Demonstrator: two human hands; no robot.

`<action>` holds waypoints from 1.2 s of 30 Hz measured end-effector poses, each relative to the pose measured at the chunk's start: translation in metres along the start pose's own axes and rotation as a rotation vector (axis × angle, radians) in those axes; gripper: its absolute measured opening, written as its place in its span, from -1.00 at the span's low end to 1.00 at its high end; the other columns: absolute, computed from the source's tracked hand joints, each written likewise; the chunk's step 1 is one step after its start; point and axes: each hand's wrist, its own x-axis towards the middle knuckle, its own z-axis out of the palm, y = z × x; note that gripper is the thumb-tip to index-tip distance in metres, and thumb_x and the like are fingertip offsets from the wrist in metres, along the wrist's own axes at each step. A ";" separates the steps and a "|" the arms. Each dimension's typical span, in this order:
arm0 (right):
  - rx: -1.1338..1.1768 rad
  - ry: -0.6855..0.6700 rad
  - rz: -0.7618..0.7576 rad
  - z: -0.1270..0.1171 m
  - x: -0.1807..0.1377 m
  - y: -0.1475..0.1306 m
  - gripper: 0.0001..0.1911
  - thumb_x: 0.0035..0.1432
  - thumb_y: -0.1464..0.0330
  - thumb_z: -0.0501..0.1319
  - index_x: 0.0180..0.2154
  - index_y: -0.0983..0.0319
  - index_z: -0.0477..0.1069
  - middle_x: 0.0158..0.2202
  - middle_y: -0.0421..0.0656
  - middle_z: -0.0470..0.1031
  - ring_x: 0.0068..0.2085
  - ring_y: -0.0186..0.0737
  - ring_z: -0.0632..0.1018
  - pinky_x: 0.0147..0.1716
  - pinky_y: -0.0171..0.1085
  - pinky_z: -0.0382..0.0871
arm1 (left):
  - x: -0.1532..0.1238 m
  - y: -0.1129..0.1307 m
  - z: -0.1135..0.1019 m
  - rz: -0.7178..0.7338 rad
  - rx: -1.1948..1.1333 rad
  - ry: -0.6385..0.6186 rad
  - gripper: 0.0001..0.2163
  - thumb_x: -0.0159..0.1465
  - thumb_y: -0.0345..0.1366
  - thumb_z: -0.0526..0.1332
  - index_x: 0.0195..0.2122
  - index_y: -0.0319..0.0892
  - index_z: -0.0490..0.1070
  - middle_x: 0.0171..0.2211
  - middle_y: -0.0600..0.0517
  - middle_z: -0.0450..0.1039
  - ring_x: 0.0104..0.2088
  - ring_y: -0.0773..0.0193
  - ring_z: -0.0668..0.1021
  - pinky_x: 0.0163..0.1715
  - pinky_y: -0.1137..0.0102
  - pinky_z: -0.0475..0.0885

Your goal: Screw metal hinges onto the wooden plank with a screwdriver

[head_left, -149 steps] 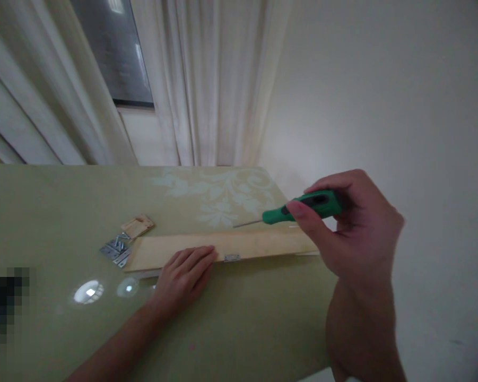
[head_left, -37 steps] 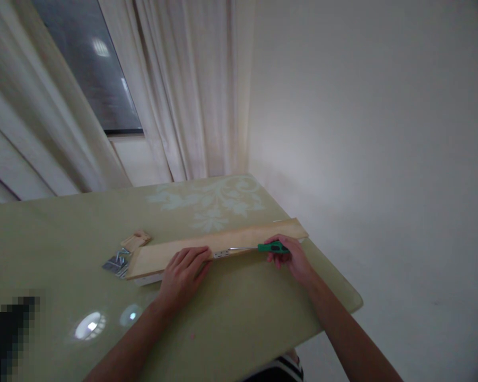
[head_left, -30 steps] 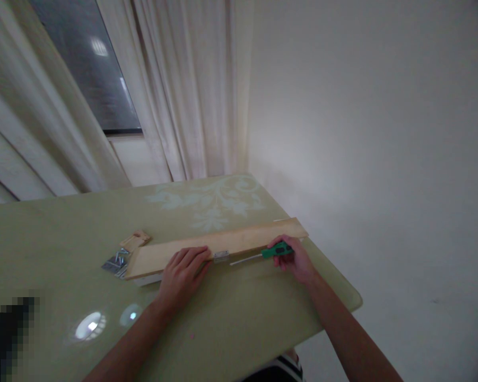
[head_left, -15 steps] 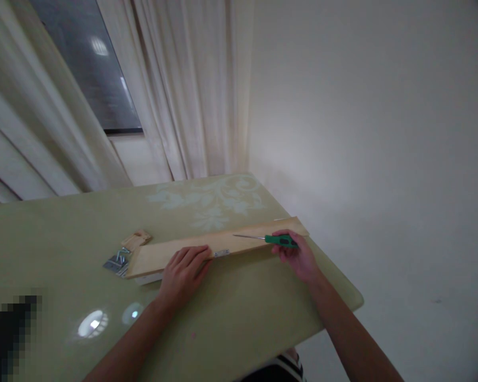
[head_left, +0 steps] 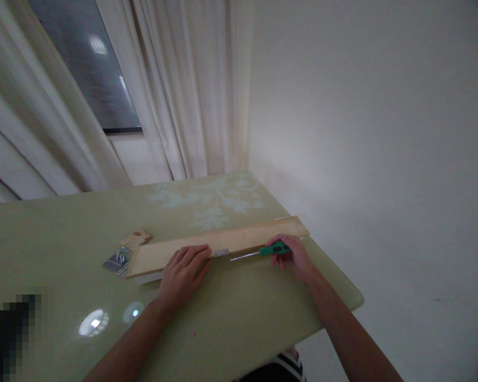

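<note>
A long pale wooden board (head_left: 254, 232) lies across the table, raised on a white piece beneath its left part. My left hand (head_left: 185, 270) holds it down, fingers over the top and thumb by the near edge. Just right of those fingertips, a small metal hinge or plate (head_left: 222, 252) sits on the board's near edge. In my right hand (head_left: 292, 254) is a screwdriver (head_left: 276, 248) with a green and black handle, gripped in closed fingers. Its shaft points left, and the tip is in front of the board, a little below the metal plate and apparently apart from it.
Left of the board, several screws (head_left: 122, 255) rest on dark metal plates (head_left: 112, 263), with small wooden pieces (head_left: 137, 239) behind them. The glossy green table (head_left: 242, 318) ends at a rounded right corner near the wall (head_left: 382, 159). Curtains (head_left: 191, 95) hang behind.
The screwdriver has come down and toward me, its tip moving from above the board to in front of its near edge. My left hand and the board have stayed put.
</note>
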 end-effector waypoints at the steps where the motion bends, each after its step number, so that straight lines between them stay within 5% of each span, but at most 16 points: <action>1: -0.003 -0.005 0.000 0.001 0.000 0.000 -0.49 0.23 -0.04 0.25 -0.32 0.30 0.61 -0.61 -0.07 0.58 -0.70 -0.32 0.43 -0.73 -0.39 0.22 | 0.000 0.000 0.000 -0.001 -0.001 0.002 -0.81 0.45 -0.27 0.25 0.07 -0.07 0.51 0.02 -0.05 0.61 -0.02 0.10 0.60 0.02 0.18 0.50; 23: 0.044 0.035 -0.050 0.002 0.004 0.000 -0.50 0.26 -0.06 0.21 -0.15 0.23 0.62 -0.44 -0.06 0.66 -0.59 -0.31 0.47 -0.62 -0.36 0.31 | 0.000 0.000 0.001 -0.010 0.014 0.003 -0.81 0.45 -0.25 0.23 0.04 -0.06 0.54 0.00 -0.06 0.62 -0.05 0.11 0.62 0.00 0.19 0.52; 31: 0.020 -0.020 0.025 0.000 -0.001 0.000 -0.41 0.24 -0.12 0.17 -0.38 0.27 0.60 -0.69 -0.15 0.48 -0.71 -0.32 0.41 -0.78 -0.41 0.15 | -0.002 -0.001 0.002 -0.008 0.008 -0.006 -0.81 0.45 -0.26 0.24 0.06 -0.06 0.52 0.02 -0.05 0.62 -0.03 0.10 0.60 0.02 0.19 0.50; 36: 0.000 -0.064 0.051 0.006 -0.002 -0.002 -0.46 0.22 -0.08 0.26 -0.34 0.30 0.62 -0.63 -0.10 0.56 -0.70 -0.35 0.44 -0.75 -0.43 0.23 | -0.002 -0.001 0.000 -0.003 0.006 0.003 -0.82 0.46 -0.26 0.24 0.06 -0.07 0.51 0.02 -0.03 0.61 -0.04 0.11 0.59 0.00 0.20 0.49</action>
